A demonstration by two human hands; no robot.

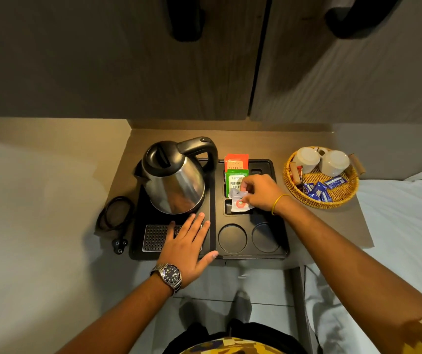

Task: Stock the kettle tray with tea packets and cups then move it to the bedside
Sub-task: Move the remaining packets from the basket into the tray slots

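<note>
The brown tabletop [307,226] fills mid-frame, carrying the black plastic kettle tray [279,251] at centre. On the tray's left stands the steel kettle [174,180]; a woven wicker basket [294,185] with two white cups [332,162] sits right of it. The left hand [189,241] lies flat, fingers spread, steadying the tray. The right hand [261,192] pinches a small white tea packet [240,203] over a slot (slide it in upright, behind the green one).
</note>
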